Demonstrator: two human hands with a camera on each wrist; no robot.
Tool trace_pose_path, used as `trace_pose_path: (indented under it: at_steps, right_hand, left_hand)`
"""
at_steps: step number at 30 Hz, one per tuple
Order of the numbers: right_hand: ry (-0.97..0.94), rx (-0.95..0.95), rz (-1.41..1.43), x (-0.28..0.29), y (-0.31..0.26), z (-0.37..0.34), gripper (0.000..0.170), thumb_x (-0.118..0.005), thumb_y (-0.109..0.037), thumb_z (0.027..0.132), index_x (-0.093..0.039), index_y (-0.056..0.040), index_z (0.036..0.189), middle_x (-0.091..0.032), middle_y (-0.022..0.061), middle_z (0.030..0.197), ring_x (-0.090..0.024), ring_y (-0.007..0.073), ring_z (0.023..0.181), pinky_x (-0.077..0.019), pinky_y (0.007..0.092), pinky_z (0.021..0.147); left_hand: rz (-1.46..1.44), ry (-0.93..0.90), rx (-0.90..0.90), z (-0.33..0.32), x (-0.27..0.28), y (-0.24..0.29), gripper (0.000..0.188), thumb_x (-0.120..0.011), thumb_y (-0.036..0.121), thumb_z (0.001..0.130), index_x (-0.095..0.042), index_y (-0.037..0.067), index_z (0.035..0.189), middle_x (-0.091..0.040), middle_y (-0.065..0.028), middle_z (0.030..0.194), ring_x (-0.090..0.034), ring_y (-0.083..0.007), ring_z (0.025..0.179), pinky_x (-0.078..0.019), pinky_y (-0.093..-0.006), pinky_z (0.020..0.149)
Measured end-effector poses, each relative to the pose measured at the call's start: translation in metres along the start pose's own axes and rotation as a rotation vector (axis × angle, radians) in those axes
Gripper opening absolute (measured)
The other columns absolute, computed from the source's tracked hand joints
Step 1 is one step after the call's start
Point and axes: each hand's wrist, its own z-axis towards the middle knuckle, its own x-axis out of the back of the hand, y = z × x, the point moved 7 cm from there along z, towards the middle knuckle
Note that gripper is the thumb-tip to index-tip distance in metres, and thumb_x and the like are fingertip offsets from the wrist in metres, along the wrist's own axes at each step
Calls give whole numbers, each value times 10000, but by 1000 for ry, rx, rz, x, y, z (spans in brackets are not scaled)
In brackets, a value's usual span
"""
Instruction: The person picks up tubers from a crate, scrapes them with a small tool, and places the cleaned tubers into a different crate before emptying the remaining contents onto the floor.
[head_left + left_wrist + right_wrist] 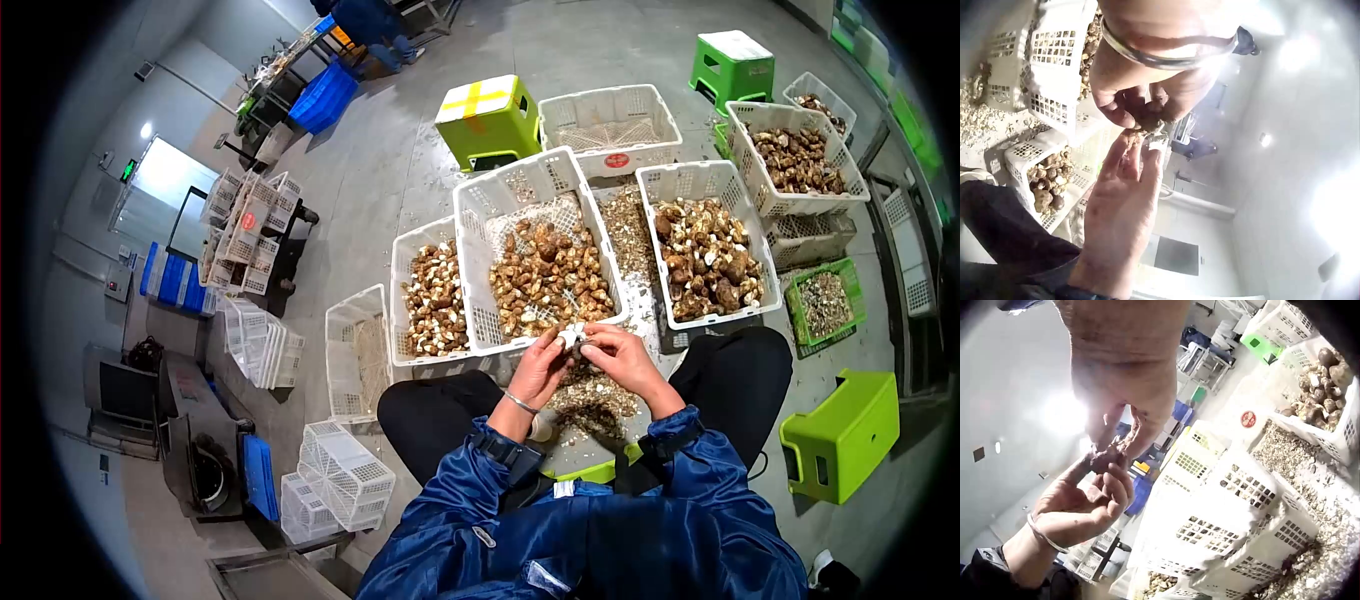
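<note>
Head view: we've got the L hand (538,373) & R hand (628,366) meeting just over the near edge of the middle white crate (478,268), toward its R corner. Fingers of both are bent nearly closed, tips pinching a small pale mushroom piece (572,336) btwn them, prob. held up there so we can see it & work it from both sides. Brown mushrooms (545,262) lie heaped toward the crate's near end, handy for reach, we'd guess. L crate (402,262) & R crate (690,182) flank it, each w/ more mushrooms, prob. for short arm travel. Trimmings (598,402) lie on the floor (400,165) below the hands, so bits can drop clear of the crates.

L wrist view: our L hand, w/ metal bracelet (1166,57), comes from above, fingertips curled on the piece; R fingertips meet it from below. Likely a two-sided grip for steadiness.

R wrist view: piece (1105,460) looks dark here, pinched btwn both sets of fingertips, well off the slotted crate walls (1244,487), prob. for elbow room. Exact finger contact: can't tell, partly hidden.
</note>
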Motion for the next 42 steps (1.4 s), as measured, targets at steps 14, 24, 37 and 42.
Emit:
trace_pose_path:
  at_steps: [14, 24, 37, 42]
  right_hand:
    - [-25, -60, 37, 13, 1, -1, 234, -663, -179, 915, -700, 36, 1002, -693, 55, 1011, -597, 76, 796, -493, 271, 685]
    - [-14, -13, -13, 15, -11, -5, 245, -677, -199, 906, -698, 34, 979, -705, 62, 988, -610, 90, 824, -502, 275, 722]
    - [-49, 150, -151, 14, -17, -6, 213, -675, -186, 891, -694, 19, 948, -695, 100, 1059, -637, 135, 875, -507, 296, 752]
    - [-43, 22, 35, 15, -7, -3, 214, -664, -190, 904, -688, 19, 949, -695, 88, 971, -645, 150, 853, -508, 308, 756]
  left_hand:
    - [-125, -186, 58, -5, -12, -5, 334, -583, 141, 970, -534, 81, 1295, -618, -49, 1107, -600, -161, 954, -517, -295, 798]
    - [-259, -234, 107, -8, -15, -11, 297, -572, 178, 978, -559, 56, 1248, -614, -80, 1151, -600, -192, 986, -518, -329, 837]
    - [-247, -260, 112, -12, -25, -5, 310, -581, 187, 973, -556, 51, 1252, -619, -86, 1133, -595, -186, 980, -510, -325, 838]
    - [-228, -268, 121, -13, -25, -5, 314, -591, 188, 968, -553, 52, 1248, -620, -81, 1127, -594, -186, 985, -509, -321, 841]
